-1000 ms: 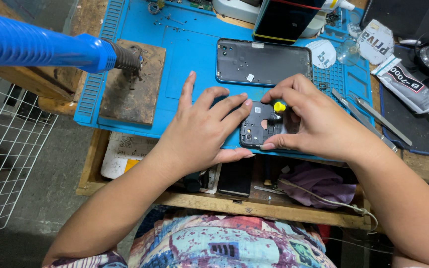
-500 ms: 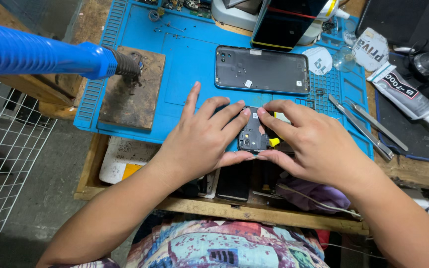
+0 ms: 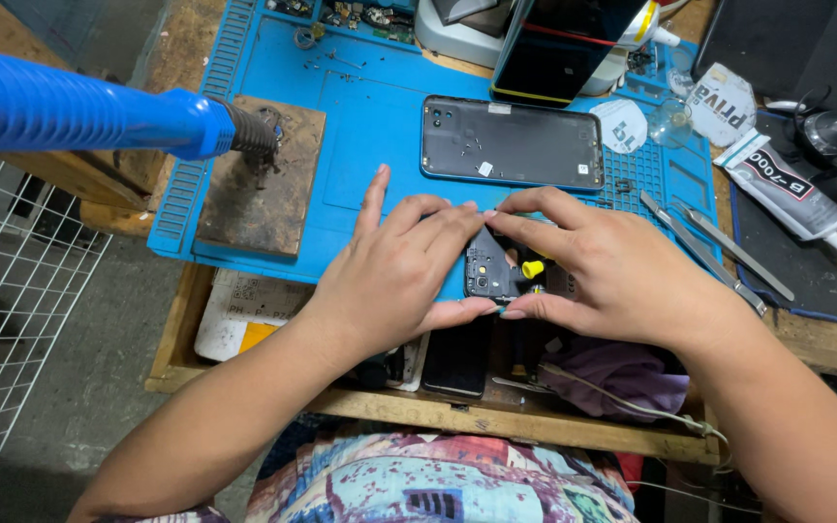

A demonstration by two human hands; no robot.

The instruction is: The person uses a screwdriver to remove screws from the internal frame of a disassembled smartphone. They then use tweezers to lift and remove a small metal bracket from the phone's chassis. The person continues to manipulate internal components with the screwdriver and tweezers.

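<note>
A small dark phone part with camera holes lies on the blue work mat, mostly hidden under my hands. My left hand presses on its left side, fingers spread and thumb along the near edge. My right hand grips its right side, fingertips meeting the left hand's over the top. A small yellow piece shows between my right thumb and fingers. A dark phone back cover lies flat on the mat just beyond my hands.
A blue hot-air tool juts in from the left over a scorched wooden block. Metal tweezers and a glue tube lie to the right. A dark phone leans at the back. An open drawer holds phones below.
Both hands stay on the small dark part; their fingertips have drawn together over its top and it has shifted slightly on the mat.
</note>
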